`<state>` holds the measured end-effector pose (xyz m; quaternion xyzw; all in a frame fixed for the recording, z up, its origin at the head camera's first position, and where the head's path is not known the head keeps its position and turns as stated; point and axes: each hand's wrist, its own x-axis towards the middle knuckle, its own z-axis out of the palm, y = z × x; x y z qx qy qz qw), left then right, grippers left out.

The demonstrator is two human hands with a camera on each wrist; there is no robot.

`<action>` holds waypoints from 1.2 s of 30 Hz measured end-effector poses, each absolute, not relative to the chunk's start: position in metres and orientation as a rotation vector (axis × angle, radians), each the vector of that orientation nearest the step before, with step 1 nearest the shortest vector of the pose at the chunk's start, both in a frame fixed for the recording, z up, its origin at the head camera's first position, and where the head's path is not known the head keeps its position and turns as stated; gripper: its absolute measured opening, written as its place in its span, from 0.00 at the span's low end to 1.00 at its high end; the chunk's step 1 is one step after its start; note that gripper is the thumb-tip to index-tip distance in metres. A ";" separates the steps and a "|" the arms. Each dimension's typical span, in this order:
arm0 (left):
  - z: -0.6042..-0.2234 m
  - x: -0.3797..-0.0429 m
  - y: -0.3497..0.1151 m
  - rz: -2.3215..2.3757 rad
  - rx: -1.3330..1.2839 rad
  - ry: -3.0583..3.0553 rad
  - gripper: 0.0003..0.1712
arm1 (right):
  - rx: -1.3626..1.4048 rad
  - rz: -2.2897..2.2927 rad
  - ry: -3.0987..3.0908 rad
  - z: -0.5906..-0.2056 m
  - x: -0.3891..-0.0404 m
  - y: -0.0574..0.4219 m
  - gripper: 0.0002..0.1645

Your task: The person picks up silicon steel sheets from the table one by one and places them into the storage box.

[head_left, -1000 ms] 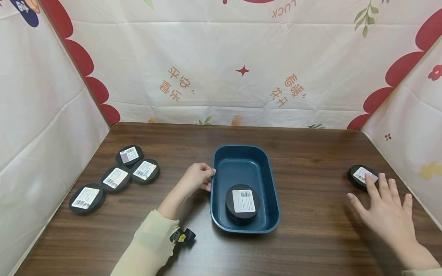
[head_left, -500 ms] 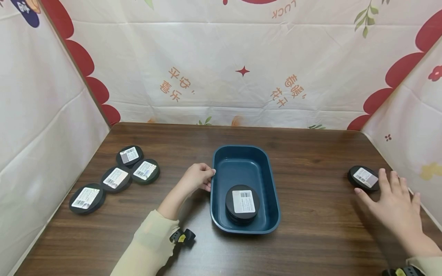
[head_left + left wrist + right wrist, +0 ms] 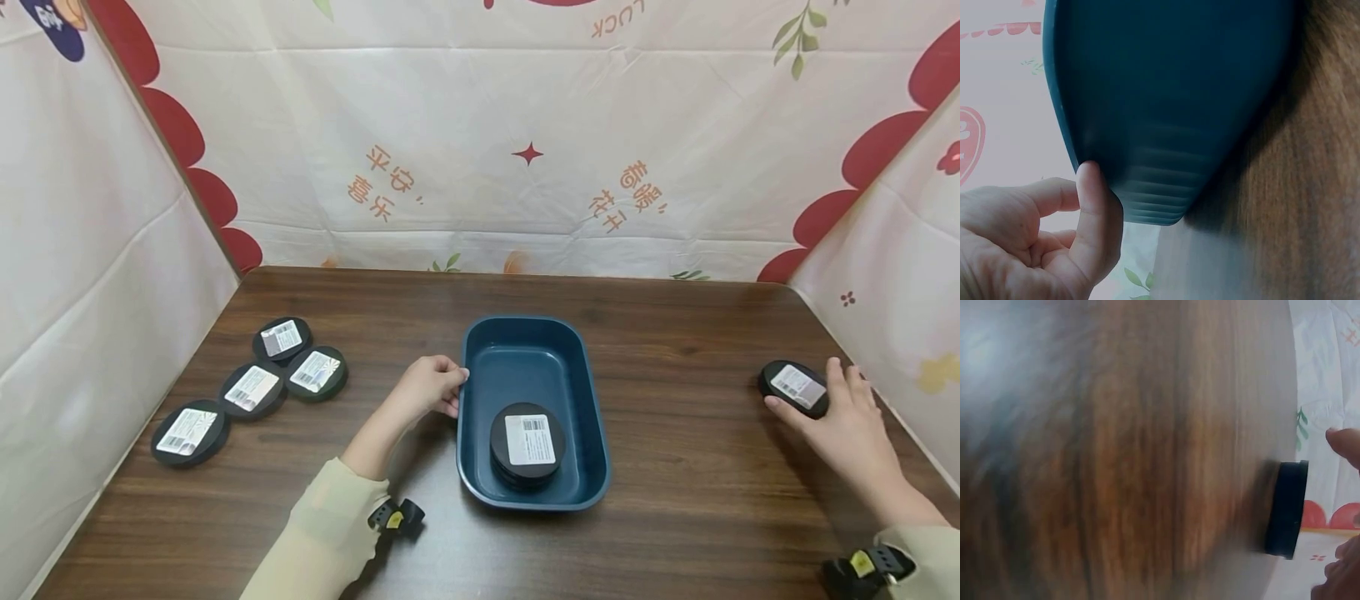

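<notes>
My left hand (image 3: 431,387) pinches the left rim of a blue rectangular tray (image 3: 517,367); the left wrist view shows the thumb and fingers (image 3: 1099,212) at its edge. Inside the tray, toward the near end, black round discs (image 3: 527,442) lie stacked, with a white barcode label on top. At the far right my right hand (image 3: 855,429) is spread over a single labelled black disc (image 3: 795,388), thumb on its near side and fingers on its right. In the right wrist view that disc (image 3: 1287,509) rests on the table, with the thumb apart from it.
Several more labelled black discs (image 3: 251,389) lie grouped on the left of the brown wooden table (image 3: 675,492). White printed cloth (image 3: 480,125) walls the table at the back and both sides.
My right hand has shifted slightly right, and its thumb and fingers have come down closer around the single disc. The left hand and the tray stay where they were.
</notes>
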<state>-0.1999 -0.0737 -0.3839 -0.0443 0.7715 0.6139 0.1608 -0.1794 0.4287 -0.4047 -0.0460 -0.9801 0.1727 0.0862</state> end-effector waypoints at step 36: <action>-0.382 -0.200 -0.072 1.742 -0.134 2.217 0.11 | -0.381 0.602 -3.050 -0.409 -0.204 0.445 0.64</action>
